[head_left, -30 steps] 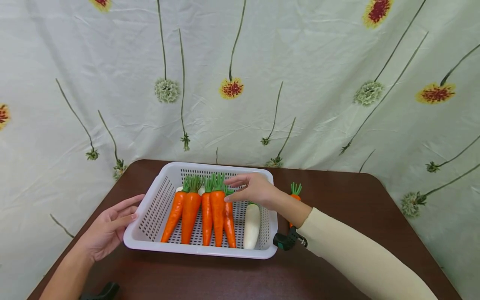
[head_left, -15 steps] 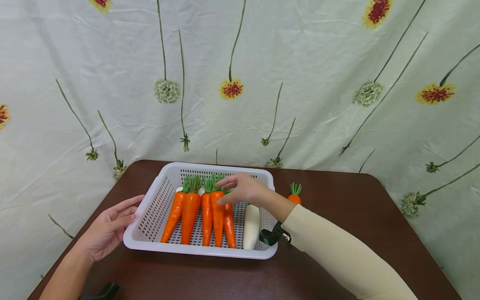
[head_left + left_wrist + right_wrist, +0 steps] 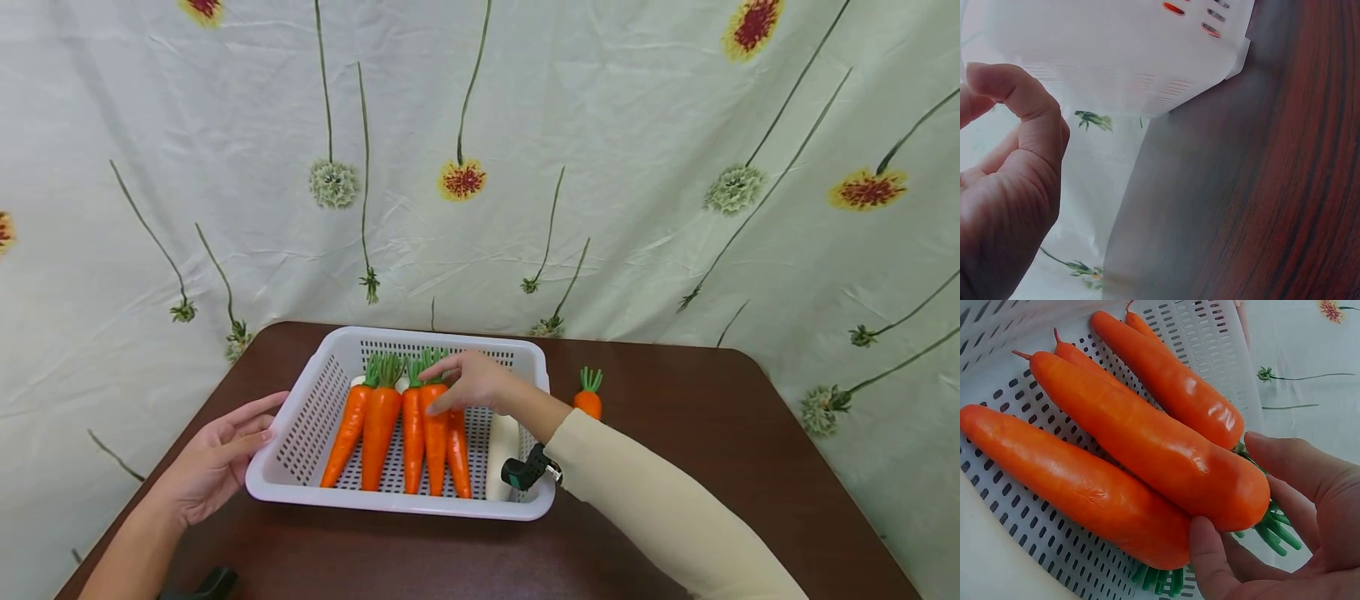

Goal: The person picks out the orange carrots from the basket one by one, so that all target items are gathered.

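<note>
A white perforated basket [image 3: 352, 497] stands on the table with several orange carrots [image 3: 381, 442] with green tops side by side in it. At their right lies a white radish [image 3: 498, 454], partly hidden by my right wrist. My left hand [image 3: 221, 462] holds the basket's left rim, thumb bent against it. My right hand [image 3: 476, 379] reaches over the basket. In the right wrist view its digits spread around the thick end of one carrot [image 3: 1154, 447], a fingertip [image 3: 1204, 534] touching between it and the neighbouring carrot [image 3: 1079, 487]; firm pinching cannot be told.
Another carrot [image 3: 589, 403] lies on the dark table [image 3: 690, 433], right of the basket, partly behind my right sleeve. White ends of other things [image 3: 403, 383] show behind the carrots. A flower-printed cloth [image 3: 645, 167] hangs behind the table.
My right hand has moved left and slightly down to the carrots, its forearm now covering part of the radish. My left hand and the basket stay in place.
</note>
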Demonstrator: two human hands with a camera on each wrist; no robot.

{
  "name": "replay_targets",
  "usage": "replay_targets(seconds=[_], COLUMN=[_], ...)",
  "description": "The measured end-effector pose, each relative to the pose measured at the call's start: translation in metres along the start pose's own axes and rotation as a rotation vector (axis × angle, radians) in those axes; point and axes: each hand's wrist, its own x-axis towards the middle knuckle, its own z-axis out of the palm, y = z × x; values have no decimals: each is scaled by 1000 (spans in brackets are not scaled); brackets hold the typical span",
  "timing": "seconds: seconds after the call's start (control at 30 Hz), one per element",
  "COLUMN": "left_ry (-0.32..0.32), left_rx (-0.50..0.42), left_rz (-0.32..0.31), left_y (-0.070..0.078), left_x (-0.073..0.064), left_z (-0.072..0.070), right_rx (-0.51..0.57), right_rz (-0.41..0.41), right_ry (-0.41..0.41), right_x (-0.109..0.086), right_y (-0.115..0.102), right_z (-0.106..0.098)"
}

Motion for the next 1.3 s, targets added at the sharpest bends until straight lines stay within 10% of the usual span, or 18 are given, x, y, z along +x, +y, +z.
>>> replay_targets(seconds=[0.73, 1.3], left_ry=[-9, -4], left_rx=[-11, 5], left_rz=[5, 14], left_y=[-2, 0], left_x=[0, 1], left_z=[-1, 1], right_rx=[-37, 133], right_rz=[-9, 11], right_ry=[53, 15], right_x=[-3, -5], right_y=[2, 5], right_z=[3, -4])
